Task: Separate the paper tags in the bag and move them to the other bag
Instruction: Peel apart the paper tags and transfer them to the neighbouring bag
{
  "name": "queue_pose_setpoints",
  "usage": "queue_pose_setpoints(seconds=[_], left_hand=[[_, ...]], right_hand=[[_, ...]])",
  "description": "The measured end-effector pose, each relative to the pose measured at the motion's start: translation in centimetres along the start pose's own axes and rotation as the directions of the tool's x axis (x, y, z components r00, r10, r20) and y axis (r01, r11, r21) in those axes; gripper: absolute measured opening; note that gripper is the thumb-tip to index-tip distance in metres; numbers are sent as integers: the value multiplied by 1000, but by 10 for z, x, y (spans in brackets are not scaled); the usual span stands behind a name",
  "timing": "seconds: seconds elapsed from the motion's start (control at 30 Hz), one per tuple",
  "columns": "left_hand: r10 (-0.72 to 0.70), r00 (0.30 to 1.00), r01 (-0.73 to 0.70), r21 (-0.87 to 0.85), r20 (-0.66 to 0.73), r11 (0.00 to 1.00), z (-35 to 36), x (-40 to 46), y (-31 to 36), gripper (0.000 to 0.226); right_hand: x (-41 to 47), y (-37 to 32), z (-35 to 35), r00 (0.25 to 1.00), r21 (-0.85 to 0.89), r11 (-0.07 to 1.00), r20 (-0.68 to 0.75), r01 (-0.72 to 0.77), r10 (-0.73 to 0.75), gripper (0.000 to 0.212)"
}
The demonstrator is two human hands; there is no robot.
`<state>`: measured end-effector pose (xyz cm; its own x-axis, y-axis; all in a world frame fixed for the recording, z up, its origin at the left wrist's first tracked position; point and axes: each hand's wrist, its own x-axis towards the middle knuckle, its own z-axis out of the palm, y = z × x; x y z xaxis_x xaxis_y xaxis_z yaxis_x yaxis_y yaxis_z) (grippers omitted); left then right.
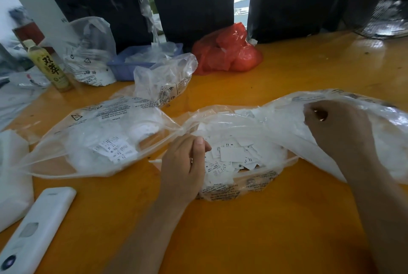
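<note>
Fingers (199, 141) of the left hand (183, 163) are curling and pinching the near edge of the middle clear bag (238, 187), holding its mouth apart. Those of the right hand (335, 128) are bending round a fold of the right clear bag (287, 119) and gripping it, lifting that plastic above the table (265, 229). Loose white paper tags (234, 154) are lying in a heap inside the middle bag, just beside the left thumb, some showing printed size letters. More tags are showing through the left clear bag (99, 136), which is lying on its side to the left of the left hand, its mouth reaching toward the middle bag.

Farther back, a smaller clear bag (165, 79) of white pieces is sitting near a blue tray (123, 68), and a red plastic bag (227, 50) is resting beside them. A green-labelled bottle (49, 66) is standing upright at the far left, next to another printed clear bag (90, 52). A white remote control (37, 227) is lying at the near left corner, beside a white bundle (13, 174).
</note>
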<state>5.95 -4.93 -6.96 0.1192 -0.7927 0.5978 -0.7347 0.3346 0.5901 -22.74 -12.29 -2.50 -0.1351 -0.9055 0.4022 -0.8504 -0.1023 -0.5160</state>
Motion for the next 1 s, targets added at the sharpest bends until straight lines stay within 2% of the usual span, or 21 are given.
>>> queue_pose_setpoints(seconds=[0.03,0.1,0.2,0.37,0.43,0.5,0.57,0.63,0.7,0.77,0.87,1.0], left_hand=[[1,1000,-1,-7,-1,1000,0,0,0,43],[1,1000,-1,-28,-4,1000,0,-1,1,43],[-12,1000,12,-66,3,998,1,-1,2,44],[-22,999,24,-95,24,995,2,-2,2,45],[-27,999,31,-130,29,991,3,-2,4,45],[-34,998,43,-204,51,978,3,-3,5,43],[-70,988,110,-315,134,943,3,-4,8,39],[-127,952,238,-415,277,878,3,-5,12,38],[-158,904,344,-455,398,821,4,-5,16,43],[-195,873,419,-483,447,769,5,-6,18,41],[-248,880,440,-497,406,748,5,-6,19,21],[-310,865,492,-538,395,684,4,-6,19,17]], right_hand=[[1,-1,0,999,27,999,17,-33,32,20],[1,-2,0,996,120,989,37,-90,86,31],[-1,-3,-1,993,249,961,34,-120,115,34],[-3,-6,-1,997,376,924,45,-69,56,16],[-6,-8,-1,993,574,812,109,-103,49,14],[-11,-14,1,976,756,633,220,-168,-4,19],[-19,-25,7,940,834,496,328,-241,-94,25],[-30,-37,16,898,853,438,397,-285,-187,29],[-41,-47,24,855,839,456,446,-296,-266,36],[-50,-54,30,822,818,497,479,-290,-308,40],[-56,-58,36,817,779,575,489,-250,-307,32],[-58,-61,38,840,750,621,474,-227,-265,23]])
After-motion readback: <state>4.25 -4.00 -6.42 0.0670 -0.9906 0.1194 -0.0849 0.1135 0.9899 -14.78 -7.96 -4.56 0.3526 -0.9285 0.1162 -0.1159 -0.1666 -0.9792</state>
